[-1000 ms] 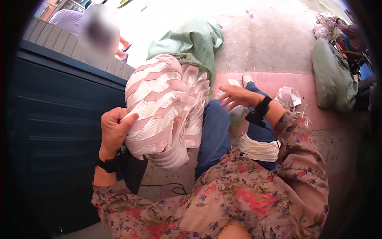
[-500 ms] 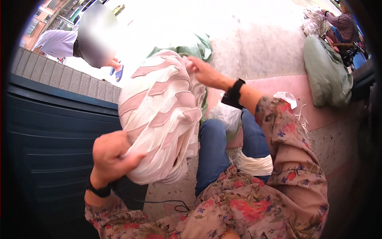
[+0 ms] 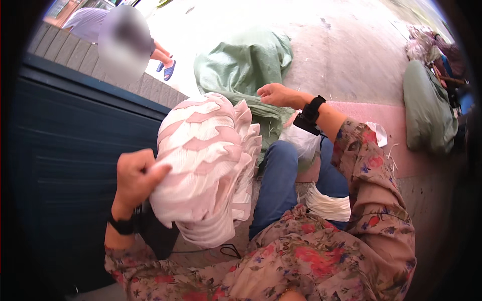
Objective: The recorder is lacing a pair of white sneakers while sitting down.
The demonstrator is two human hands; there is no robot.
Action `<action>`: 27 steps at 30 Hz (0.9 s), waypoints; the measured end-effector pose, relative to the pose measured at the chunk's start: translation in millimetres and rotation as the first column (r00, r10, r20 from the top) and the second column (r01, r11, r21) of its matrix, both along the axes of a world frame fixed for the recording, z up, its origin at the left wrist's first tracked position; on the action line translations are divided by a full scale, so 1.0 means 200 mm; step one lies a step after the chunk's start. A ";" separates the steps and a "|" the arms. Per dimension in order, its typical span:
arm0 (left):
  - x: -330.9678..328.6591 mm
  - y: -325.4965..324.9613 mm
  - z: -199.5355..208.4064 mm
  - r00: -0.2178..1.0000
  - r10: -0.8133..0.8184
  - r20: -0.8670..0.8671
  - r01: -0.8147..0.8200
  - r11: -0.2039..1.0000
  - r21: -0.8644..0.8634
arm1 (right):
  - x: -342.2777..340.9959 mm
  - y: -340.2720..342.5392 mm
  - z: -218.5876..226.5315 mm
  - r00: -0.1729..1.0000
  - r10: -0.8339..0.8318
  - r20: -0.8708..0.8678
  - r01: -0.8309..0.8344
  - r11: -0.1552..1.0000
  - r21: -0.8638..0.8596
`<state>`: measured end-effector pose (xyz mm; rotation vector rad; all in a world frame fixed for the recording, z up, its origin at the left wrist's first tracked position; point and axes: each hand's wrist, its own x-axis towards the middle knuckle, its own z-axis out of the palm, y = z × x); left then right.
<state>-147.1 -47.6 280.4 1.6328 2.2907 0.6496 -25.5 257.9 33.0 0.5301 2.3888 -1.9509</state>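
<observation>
A thick bundle of white and pink ribbed fabric pieces (image 3: 198,145) stands beside my left knee, its layers overlapping in wavy edges. My left hand (image 3: 136,178) grips its left side, thumb on the front and fingers curled mostly out of sight. My right hand (image 3: 278,95), loosely closed with no item visible in it, is apart from the bundle and in front of a green sack (image 3: 246,57). Whether its fingertips touch the sack I cannot tell. A bunch of white strips (image 3: 329,204) lies across my right thigh.
A dark blue panel (image 3: 85,165) runs close along my left. Between my knees sits a white plastic bag (image 3: 301,138). Another full green sack (image 3: 427,110) stands at the right near a cart-like heap. Beyond the wall, a person in blue slippers (image 3: 169,70) bends over.
My right hand has let go of the bundle's upper edge and moved right. The bundle sits lower and more upright, and more of the green sack shows behind it. The view has shifted left.
</observation>
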 end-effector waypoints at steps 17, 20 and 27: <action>-0.31 0.59 -1.38 0.995 0.103 0.010 -0.103 0.983 0.150 | -0.15 -0.17 0.06 0.997 -0.053 -0.058 0.041 0.981 -0.189; -0.03 0.90 -1.56 0.971 0.069 0.230 -0.123 0.965 0.230 | -0.11 -0.05 -0.07 0.992 -0.059 0.111 0.067 0.995 -0.070; -0.31 0.98 -1.74 0.857 0.075 0.510 -0.162 0.979 0.127 | 0.00 0.12 -0.42 0.935 -0.185 0.301 0.210 0.976 -0.053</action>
